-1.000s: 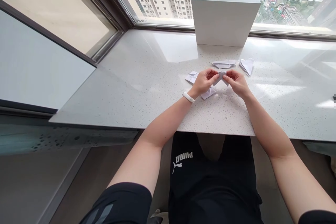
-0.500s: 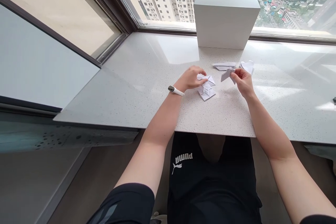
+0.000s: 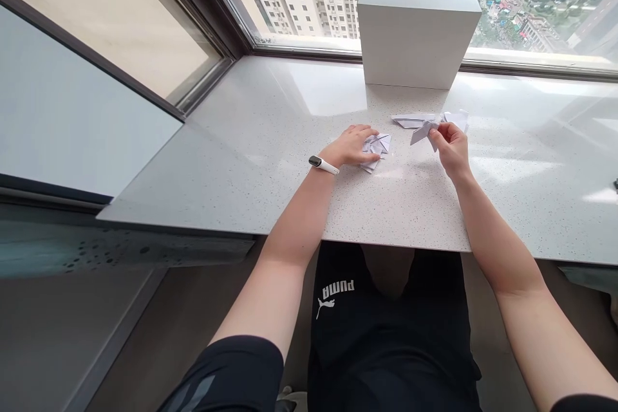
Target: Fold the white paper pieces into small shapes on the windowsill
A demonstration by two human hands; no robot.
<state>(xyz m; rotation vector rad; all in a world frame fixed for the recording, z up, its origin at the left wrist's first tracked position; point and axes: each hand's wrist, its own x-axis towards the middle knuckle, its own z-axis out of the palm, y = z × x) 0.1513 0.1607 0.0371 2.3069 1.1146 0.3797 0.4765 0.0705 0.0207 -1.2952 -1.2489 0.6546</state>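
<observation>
your right hand [image 3: 451,145] holds the small light-grey piece of folded paper [image 3: 423,133] alone now; one second ago both of your hands were on it. its thumb and fingers are pinched narrow on the paper, near one end, and the flat parts of the paper point down and toward the left. it is just in front of the long, narrow white folded paper [image 3: 408,121], but i cannot tell if these two are touching.

your left hand [image 3: 355,145] has left the grey piece and is at the white folded papers with many creases [image 3: 381,143]. the thumb and the other fingers stand apart, around the near and far sides of these papers; whether they grip or only touch, i cannot tell. compared with half a second ago, the papers lie more together and more under the hand. so the work seems divided: one hand keeps the piece, the other gathers the papers on the speckled white stone table [image 3: 410,206]. behind your right hand lies a white, fan-like folded paper [image 3: 458,118], partly hidden.
</observation>
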